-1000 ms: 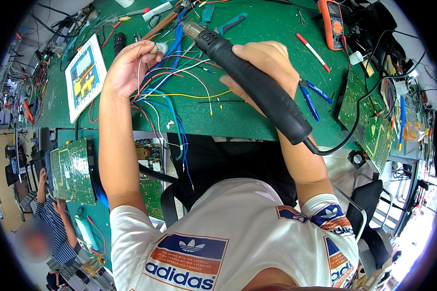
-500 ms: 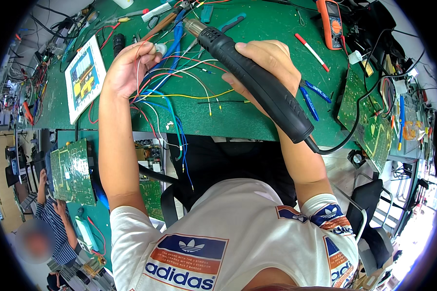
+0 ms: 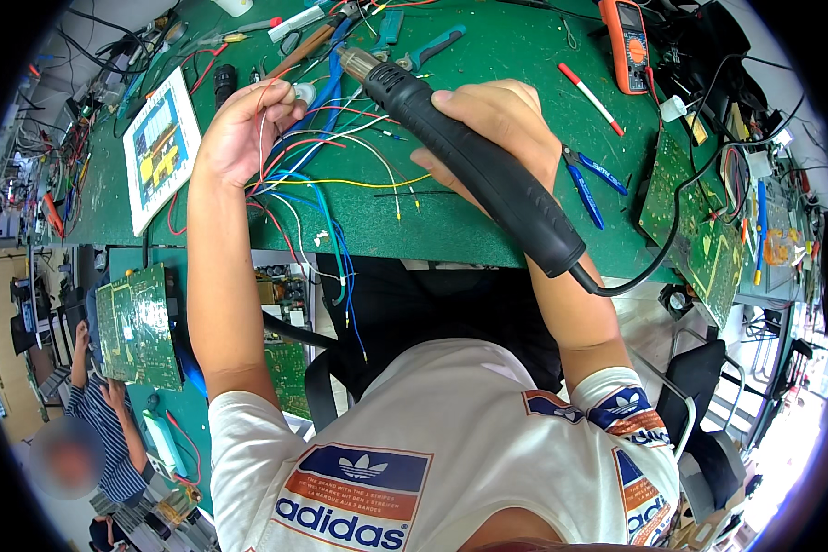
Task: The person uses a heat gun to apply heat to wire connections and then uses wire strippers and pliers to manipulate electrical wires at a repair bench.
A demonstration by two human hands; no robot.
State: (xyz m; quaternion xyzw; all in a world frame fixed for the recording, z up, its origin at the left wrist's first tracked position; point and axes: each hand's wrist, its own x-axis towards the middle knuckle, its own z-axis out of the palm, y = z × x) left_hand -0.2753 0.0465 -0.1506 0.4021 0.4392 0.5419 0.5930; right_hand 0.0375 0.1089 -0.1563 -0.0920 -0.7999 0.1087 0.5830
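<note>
Bright, even overhead light; soft short shadows on green bench mat (image 3: 488, 230). Centre sharp. Strong fisheye bending at rim, black vignette corners. Lower right overexposed.

The setting is an electronics repair or assembly workshop. The workbench (image 3: 488, 230) carries a green mat strewn with loose coloured wires (image 3: 340, 184), an orange multimeter (image 3: 627, 44), blue-handled cutters (image 3: 587, 179) and a red-capped marker (image 3: 591, 98). A black hot-air tool (image 3: 474, 161) with a trailing cable is in use (held above the mat). Bare green circuit boards (image 3: 138, 327) stand at the bench sides, with more boards (image 3: 685, 212) on the right. A second person (image 3: 101, 423) sits at a neighbouring station.
</note>
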